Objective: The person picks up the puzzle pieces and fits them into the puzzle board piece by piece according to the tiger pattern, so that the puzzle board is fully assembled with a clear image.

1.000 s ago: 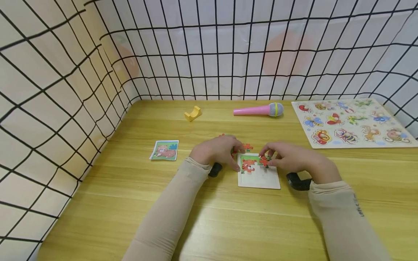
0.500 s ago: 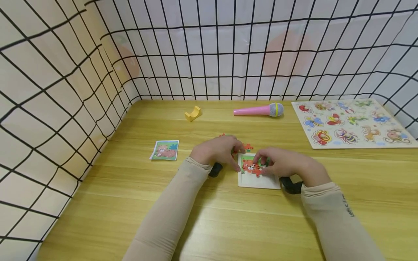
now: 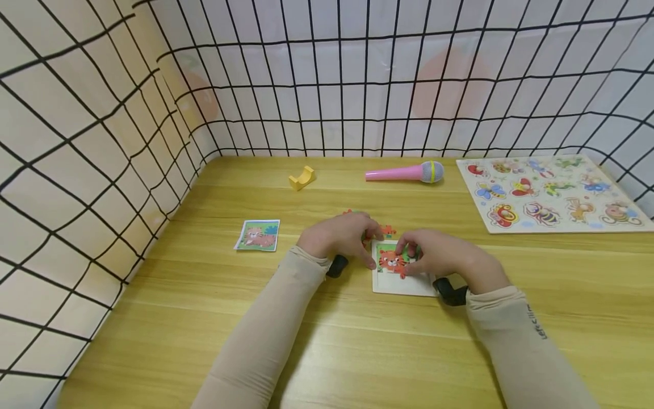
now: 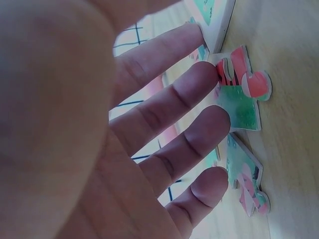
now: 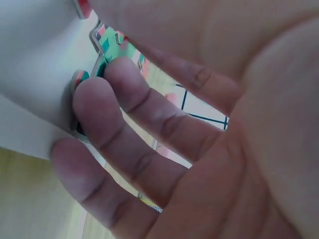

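Observation:
A square white puzzle board (image 3: pixel 388 286) lies on the table, with red tiger-face pieces (image 3: pixel 389 259) along its upper part. My right hand (image 3: pixel 444 253) is over the board's right side, thumb and index finger pinching a red-and-green puzzle piece (image 3: pixel 402 274) against the tiger face. Its other fingers (image 5: pixel 99 107) bend down close over the board and partly hide more of the picture. My left hand (image 3: pixel 342 234) rests at the board's upper left corner, thumb at the left edge and index fingertip at the corner. Beneath its outstretched fingers lie loose puzzle pieces (image 4: pixel 241 109).
Another loose piece (image 3: pixel 389 230) lies behind the board. A small tiger picture card (image 3: pixel 259 236) is to the left. Farther back are a yellow curved block (image 3: pixel 302 178), a pink toy microphone (image 3: pixel 395 173) and a large insect board (image 3: pixel 531 223). Black netting (image 3: pixel 337 85) borders the table.
My right hand has moved left over the board, bringing the pinched puzzle piece down beside the tiger face. My left hand has stayed at the corner.

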Demonstrator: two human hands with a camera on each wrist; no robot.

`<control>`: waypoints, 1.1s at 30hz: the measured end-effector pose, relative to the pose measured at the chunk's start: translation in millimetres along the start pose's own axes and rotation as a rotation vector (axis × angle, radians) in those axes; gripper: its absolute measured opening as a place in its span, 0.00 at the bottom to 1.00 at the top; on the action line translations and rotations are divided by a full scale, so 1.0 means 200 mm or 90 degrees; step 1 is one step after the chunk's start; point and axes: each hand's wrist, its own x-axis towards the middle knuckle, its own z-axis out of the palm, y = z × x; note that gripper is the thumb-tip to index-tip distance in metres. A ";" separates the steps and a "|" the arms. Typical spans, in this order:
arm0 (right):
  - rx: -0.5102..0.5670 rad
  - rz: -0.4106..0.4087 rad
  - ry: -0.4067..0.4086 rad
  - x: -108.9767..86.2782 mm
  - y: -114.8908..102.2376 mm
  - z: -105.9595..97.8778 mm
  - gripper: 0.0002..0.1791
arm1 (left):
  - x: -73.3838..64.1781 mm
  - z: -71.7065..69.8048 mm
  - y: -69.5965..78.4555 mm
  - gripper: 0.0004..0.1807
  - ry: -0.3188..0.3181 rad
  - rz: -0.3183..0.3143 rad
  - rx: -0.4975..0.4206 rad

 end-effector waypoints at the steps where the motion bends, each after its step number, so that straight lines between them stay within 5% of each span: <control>1: 0.001 0.001 0.001 0.00 0.00 0.00 0.13 | 0.00 0.00 0.00 0.29 0.001 0.000 0.002; 21: 0.022 0.036 0.011 0.01 0.00 -0.01 0.08 | -0.01 -0.01 -0.02 0.30 0.005 0.004 -0.016; 33: 0.050 0.070 0.020 0.02 0.03 0.00 0.10 | -0.07 -0.09 -0.17 0.36 0.049 -0.048 -0.087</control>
